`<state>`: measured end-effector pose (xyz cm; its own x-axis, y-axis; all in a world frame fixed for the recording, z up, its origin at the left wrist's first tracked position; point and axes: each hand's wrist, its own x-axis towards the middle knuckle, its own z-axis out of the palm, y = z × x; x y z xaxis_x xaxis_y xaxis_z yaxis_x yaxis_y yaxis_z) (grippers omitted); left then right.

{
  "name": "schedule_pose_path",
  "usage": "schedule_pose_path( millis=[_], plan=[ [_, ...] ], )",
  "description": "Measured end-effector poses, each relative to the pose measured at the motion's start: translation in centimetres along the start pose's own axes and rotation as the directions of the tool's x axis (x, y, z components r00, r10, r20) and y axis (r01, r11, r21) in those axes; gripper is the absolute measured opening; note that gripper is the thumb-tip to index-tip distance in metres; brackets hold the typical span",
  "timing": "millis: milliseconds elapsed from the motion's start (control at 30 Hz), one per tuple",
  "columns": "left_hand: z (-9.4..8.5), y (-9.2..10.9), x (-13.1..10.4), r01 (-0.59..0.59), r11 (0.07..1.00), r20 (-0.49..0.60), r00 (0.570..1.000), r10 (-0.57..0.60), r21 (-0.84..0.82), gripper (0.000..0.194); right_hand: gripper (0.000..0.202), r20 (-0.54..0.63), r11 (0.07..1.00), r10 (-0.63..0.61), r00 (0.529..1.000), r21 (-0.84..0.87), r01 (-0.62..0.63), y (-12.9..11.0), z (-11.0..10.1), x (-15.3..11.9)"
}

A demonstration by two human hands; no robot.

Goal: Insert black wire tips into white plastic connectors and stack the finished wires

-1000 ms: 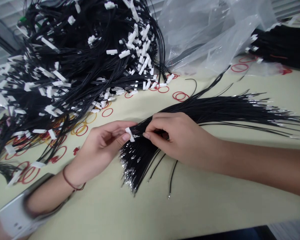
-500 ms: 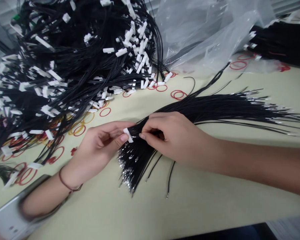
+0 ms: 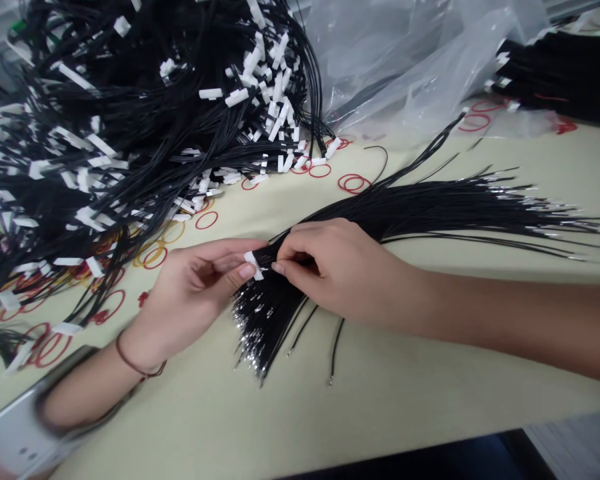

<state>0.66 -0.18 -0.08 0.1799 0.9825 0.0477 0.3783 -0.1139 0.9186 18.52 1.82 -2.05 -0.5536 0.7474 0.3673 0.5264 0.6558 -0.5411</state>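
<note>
Between the thumb and fingers of my left hand [image 3: 200, 283] is a small white connector [image 3: 253, 265], held over the near end of a bundle of black wires [image 3: 430, 210]. My right hand [image 3: 330, 267] is closed just to its right, thumb and forefinger pinched on a thin black wire whose tip points at the connector. Dark wires run from the connector toward my right fingers. Below both hands, the bundle's metal-tipped ends [image 3: 253, 333] fan out on the table. How far the wire tip sits in the connector cannot be made out.
A large heap of black wires with white connectors [image 3: 145, 120] fills the upper left. Red rubber bands [image 3: 354, 183] lie scattered on the pale table [image 3: 380, 400]. Clear plastic bags [image 3: 410, 67] lie at the back, with another dark wire bundle [image 3: 565, 80] at far right.
The whole view has shifted slightly, so everything appears a little up and to the left. Both hands keep their hold, almost unmoved relative to the connector and the bundle.
</note>
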Motion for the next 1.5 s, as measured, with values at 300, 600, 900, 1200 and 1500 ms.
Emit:
schedule_pose_path(
  millis=[300, 600, 900, 1200, 1500],
  plan=[
    [-0.1, 0.0, -0.1, -0.031, 0.997, -0.01, 0.999, 0.032, 0.064, 0.029, 0.023, 0.001, 1.0, -0.011, 1.0, -0.011, 0.011, 0.1, 0.1, 0.0],
    [0.1, 0.0, 0.0, -0.029, 0.997, -0.025, 0.999, 0.031, 0.076, 0.025, 0.02, -0.004, 0.999, -0.03, 1.0, 0.012, 0.03, 0.1, 0.3, 0.4],
    [0.3, 0.1, -0.3, -0.115, 0.983, -0.018, 0.993, 0.119, 0.142, 0.029, 0.018, 0.031, 0.973, -0.116, 0.993, -0.196, 0.12, -0.5, 0.5, 0.1],
    [-0.4, 0.0, 0.2, -0.012, 0.996, -0.057, 0.998, 0.018, 0.094, 0.025, 0.023, -0.039, 0.902, -0.339, 0.94, -0.297, 0.313, 0.6, -1.0, 0.1],
    [-1.4, -0.9, 0.8, 0.073, 0.996, 0.005, 0.997, -0.073, -0.049, 0.021, 0.014, 0.281, 0.838, -0.453, 0.846, -0.191, 0.512, 0.8, -1.4, -0.4]
  ],
)
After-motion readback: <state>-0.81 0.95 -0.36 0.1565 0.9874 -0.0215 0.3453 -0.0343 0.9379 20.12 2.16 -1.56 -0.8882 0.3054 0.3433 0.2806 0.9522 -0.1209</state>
